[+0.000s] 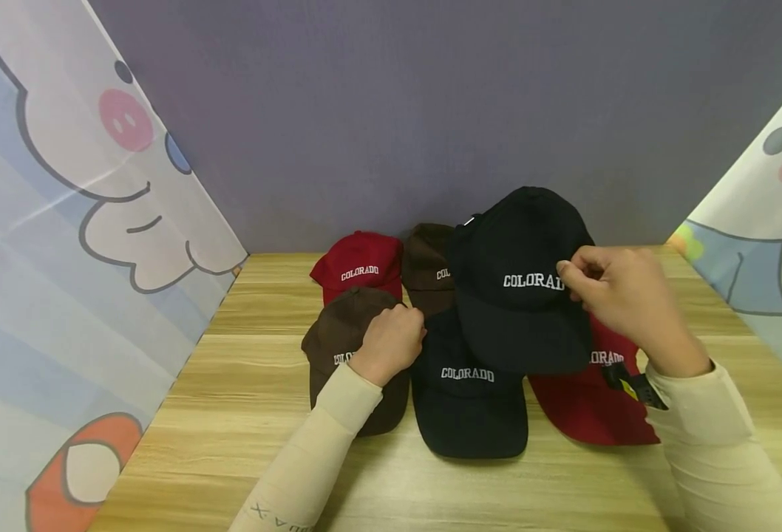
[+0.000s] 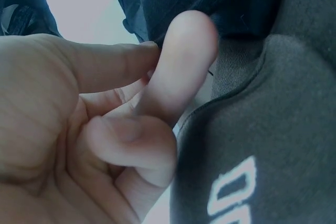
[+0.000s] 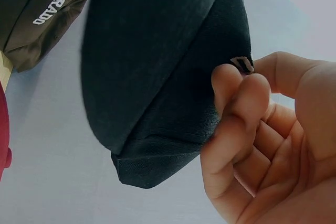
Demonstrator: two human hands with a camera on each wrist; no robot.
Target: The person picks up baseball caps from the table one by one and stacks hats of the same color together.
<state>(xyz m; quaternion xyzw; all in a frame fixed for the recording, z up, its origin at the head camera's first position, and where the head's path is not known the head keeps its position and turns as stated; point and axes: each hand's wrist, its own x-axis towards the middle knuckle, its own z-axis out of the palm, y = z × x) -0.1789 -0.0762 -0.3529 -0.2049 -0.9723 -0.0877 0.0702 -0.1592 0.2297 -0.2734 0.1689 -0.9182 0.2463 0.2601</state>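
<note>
My right hand (image 1: pixel 630 295) pinches a black baseball cap (image 1: pixel 524 332) at the right end of its white COLORADO lettering. The cap is held up above the others, brim toward me; thumb and fingertips grip its cloth in the right wrist view. Below it lies a second black cap (image 1: pixel 471 417), its upper part partly covered. My left hand (image 1: pixel 391 340) is at that lower cap's left edge, thumb and finger pinching dark cloth (image 2: pixel 152 3) in the left wrist view. The hand also overlaps a brown cap (image 1: pixel 341 325) and hides part of its lettering.
A red cap (image 1: pixel 584 414) lies at front right, partly behind the raised cap. Another red cap (image 1: pixel 358 258) and a brown one (image 1: pixel 424 247) stand at the back of the wooden table (image 1: pixel 245 399). A grey wall (image 1: pixel 391 133) rises behind; cartoon-printed sheets (image 1: pixel 52 295) flank the table.
</note>
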